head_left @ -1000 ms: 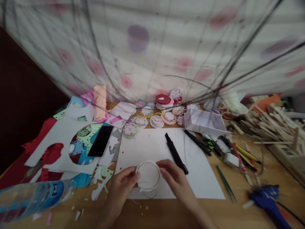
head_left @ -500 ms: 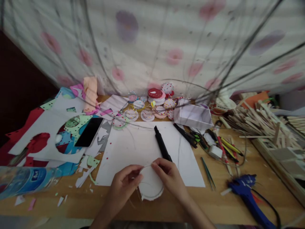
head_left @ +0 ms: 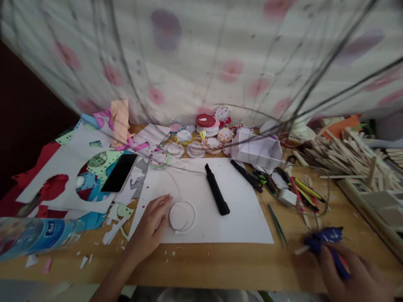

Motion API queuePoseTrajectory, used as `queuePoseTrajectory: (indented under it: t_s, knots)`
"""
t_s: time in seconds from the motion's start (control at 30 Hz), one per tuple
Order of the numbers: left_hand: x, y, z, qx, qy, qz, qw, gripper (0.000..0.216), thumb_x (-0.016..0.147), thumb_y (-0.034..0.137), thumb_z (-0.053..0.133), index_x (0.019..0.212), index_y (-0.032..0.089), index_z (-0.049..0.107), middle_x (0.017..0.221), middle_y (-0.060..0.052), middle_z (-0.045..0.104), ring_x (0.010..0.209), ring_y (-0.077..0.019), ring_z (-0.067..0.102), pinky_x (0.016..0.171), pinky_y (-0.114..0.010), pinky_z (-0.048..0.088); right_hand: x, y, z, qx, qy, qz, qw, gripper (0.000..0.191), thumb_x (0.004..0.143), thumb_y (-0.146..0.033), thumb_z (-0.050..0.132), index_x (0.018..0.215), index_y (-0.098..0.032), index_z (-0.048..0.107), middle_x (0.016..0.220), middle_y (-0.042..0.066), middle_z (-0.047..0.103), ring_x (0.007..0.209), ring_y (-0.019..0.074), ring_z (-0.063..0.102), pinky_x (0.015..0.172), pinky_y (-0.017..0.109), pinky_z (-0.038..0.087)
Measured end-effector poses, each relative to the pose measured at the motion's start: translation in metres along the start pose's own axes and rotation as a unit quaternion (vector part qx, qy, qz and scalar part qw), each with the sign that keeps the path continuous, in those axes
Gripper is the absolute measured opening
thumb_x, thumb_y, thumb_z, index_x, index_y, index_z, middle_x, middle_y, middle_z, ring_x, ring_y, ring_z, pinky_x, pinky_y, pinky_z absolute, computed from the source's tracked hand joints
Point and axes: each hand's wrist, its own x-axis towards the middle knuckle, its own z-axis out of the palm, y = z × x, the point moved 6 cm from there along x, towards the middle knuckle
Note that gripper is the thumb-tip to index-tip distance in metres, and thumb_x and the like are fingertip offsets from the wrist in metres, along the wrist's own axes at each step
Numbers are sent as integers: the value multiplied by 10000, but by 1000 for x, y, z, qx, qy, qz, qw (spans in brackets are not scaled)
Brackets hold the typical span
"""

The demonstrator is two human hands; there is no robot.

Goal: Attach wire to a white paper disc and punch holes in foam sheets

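On the large white paper sheet (head_left: 245,226) lies a white paper disc (head_left: 179,219) with a raised ring on it. Just left of the disc rests my left hand (head_left: 154,222), open, its fingers stretched out beside the rim. Whether the fingertips touch the disc I cannot tell. At the lower right, my right hand (head_left: 352,270) is closed around the handle of a blue glue gun (head_left: 325,237), whose white tip points left. A black marker-like tool (head_left: 216,191) lies on the sheet right of the disc.
Tweezers (head_left: 277,226) lie between the sheet and the glue gun. Farther back are a white box (head_left: 256,151), decorated round pieces (head_left: 212,144), pliers and wooden sticks (head_left: 349,159). On the left are a phone (head_left: 119,173), paper scraps (head_left: 63,176) and a plastic bottle (head_left: 40,235).
Both hands have let go of the disc, which now lies on the sheet. My left hand stays beside it; my right hand has moved right and taken hold of the glue gun.
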Motion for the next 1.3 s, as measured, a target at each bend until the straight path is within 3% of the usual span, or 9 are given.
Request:
queuePoseTrajectory:
  t_s: [0.07, 0.17, 0.33, 0.5, 0.6, 0.73, 0.87, 1.1, 1.3]
  knots:
    - [-8, 1, -1, 32, -46, 25, 998, 565, 862, 118, 393, 1405, 243, 302, 1459, -76, 341, 1356, -221, 279, 1112, -469, 271, -5, 6, -4, -39, 11, 6, 999, 481, 833, -542, 353, 872, -147, 626, 788, 155, 630, 760, 377, 598, 661, 505, 474]
    - [-17, 3, 1, 85, -70, 39, 993, 734, 799, 175, 517, 1448, 230, 179, 1512, -93, 236, 1381, -264, 214, 1120, -505, 227, -4, -16, -11, 32, 32, -15, 999, 368, 841, -450, 426, 917, -139, 608, 859, 155, 625, 816, 349, 597, 758, 503, 468]
    - [-11, 8, 19, 154, -1, 32, 988, 1095, 578, 595, 725, 1423, 122, 212, 1451, -201, 327, 1322, -376, 286, 1063, -564, 269, 9, -118, 1, 253, -36, -152, 955, 154, 857, -214, 496, 978, -186, 587, 961, 108, 581, 893, 251, 576, 762, 397, 478]
    - [4, 16, 35, 191, 26, 46, 980, 925, 577, 652, 691, 1306, 143, 438, 1346, -173, 494, 1256, -391, 382, 1039, -600, 237, 15, -216, 36, 372, -179, -192, 890, 267, 874, -96, 433, 1094, -194, 547, 1092, 115, 541, 1038, 230, 525, 864, 387, 482]
    - [7, 22, 37, 190, 8, 65, 980, 814, 625, 628, 670, 1274, 173, 486, 1348, -141, 506, 1262, -380, 382, 1048, -600, 209, 16, -248, 53, 365, -211, -203, 884, 331, 860, -64, 413, 1156, -163, 522, 1130, 142, 537, 1050, 259, 514, 884, 445, 478]
    - [7, 25, 38, 176, -20, 84, 980, 704, 707, 513, 647, 1296, 177, 460, 1359, -113, 504, 1281, -331, 377, 1082, -555, 190, 20, -258, 71, 354, -219, -168, 894, 336, 845, -65, 428, 1159, -129, 526, 1055, 150, 561, 1004, 283, 523, 873, 498, 475]
    - [6, 25, 40, 166, -49, 94, 981, 735, 733, 426, 619, 1366, 156, 362, 1401, -108, 457, 1290, -296, 373, 1103, -524, 181, 22, -255, 80, 369, -227, -127, 892, 264, 845, -99, 476, 1093, -123, 561, 953, 124, 580, 898, 251, 575, 804, 430, 518]
    - [10, 21, 41, 161, -52, 102, 980, 913, 648, 612, 645, 1360, 113, 366, 1375, -163, 466, 1256, -336, 400, 1094, -555, 185, 25, -255, 83, 380, -235, -85, 890, 142, 852, -122, 507, 909, -147, 634, 824, 76, 609, 713, 201, 613, 643, 327, 529]
    - [9, 25, 32, 150, -49, 99, 982, 836, 671, 498, 662, 1358, 121, 371, 1348, -161, 487, 1233, -318, 427, 1090, -539, 212, 27, -257, 80, 408, -232, -76, 880, 171, 870, -145, 485, 831, -174, 649, 807, 70, 656, 739, 198, 636, 679, 315, 526]
